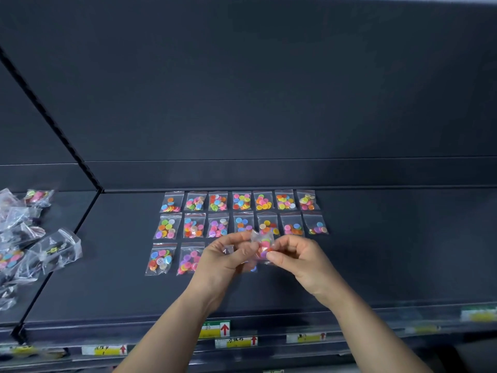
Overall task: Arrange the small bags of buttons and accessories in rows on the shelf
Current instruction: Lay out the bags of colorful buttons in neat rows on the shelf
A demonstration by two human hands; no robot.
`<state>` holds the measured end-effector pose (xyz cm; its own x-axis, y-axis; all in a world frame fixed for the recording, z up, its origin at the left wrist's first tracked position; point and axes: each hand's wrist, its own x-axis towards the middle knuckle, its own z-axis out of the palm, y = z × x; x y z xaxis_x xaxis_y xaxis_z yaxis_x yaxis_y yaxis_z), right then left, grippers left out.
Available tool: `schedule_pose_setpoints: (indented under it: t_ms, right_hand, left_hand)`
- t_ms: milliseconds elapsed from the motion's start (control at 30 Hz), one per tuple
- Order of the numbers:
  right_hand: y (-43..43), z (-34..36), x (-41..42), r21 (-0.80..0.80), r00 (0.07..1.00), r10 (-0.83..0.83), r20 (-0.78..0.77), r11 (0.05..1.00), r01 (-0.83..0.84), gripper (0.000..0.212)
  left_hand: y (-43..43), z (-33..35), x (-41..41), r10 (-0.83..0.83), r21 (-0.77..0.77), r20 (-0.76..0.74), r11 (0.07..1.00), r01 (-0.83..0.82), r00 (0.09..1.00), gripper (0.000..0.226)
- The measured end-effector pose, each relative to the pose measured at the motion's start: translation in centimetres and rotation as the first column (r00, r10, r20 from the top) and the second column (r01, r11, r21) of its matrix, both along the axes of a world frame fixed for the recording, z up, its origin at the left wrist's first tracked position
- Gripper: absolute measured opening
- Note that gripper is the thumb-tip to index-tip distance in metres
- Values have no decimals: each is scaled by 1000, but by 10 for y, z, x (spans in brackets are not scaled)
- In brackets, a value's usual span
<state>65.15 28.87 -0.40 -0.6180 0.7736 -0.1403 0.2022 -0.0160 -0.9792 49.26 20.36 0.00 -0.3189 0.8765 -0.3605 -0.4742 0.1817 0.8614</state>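
Observation:
Small clear bags of coloured buttons lie in rows on the dark shelf (376, 251). The back row (241, 201) and the middle row (193, 226) each hold several bags. The front row has two bags at its left end (160, 258), and a third shows partly under my hands. My left hand (223, 258) and my right hand (295, 258) are raised just above the front row. Together they pinch one small button bag (262, 244) between their fingertips. More clear plastic seems to sit in my left palm.
A loose heap of unsorted bags (32, 251) lies on the neighbouring shelf section at the left, past a black divider (80, 224). Price labels (215, 329) line the shelf's front edge. Bare shelf extends to the right of the rows.

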Motion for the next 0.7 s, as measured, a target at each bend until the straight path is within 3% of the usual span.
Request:
schedule_pose_setpoints:
  t_ms: [100,267,467,567,700]
  right_hand:
    - [7,1,10,-34,1000,-24,-5,999,24,6]
    - [17,7,20,16,998,9,57,1000,-10,17]
    - [19,0,28,-143,1000,20,19,990,-17,14]
    - [22,-7,31,-108,999,-34,13,994,35,5]
    - [37,-13,28,-36,991,-124,45,991,125,7]
  left_hand:
    - [-1,0,9,-57,-51,-142,997,51,988,17]
    - [0,6,21,-106,-106,-263,991,80,959,20]
    - [5,-6,32,28,-103,-267,993,-57,963,17]
    - [3,-12,38,21,-98,-285,994,-51,958,17]
    - [-1,-19,37,58,-128,-365,985,-112,929,10]
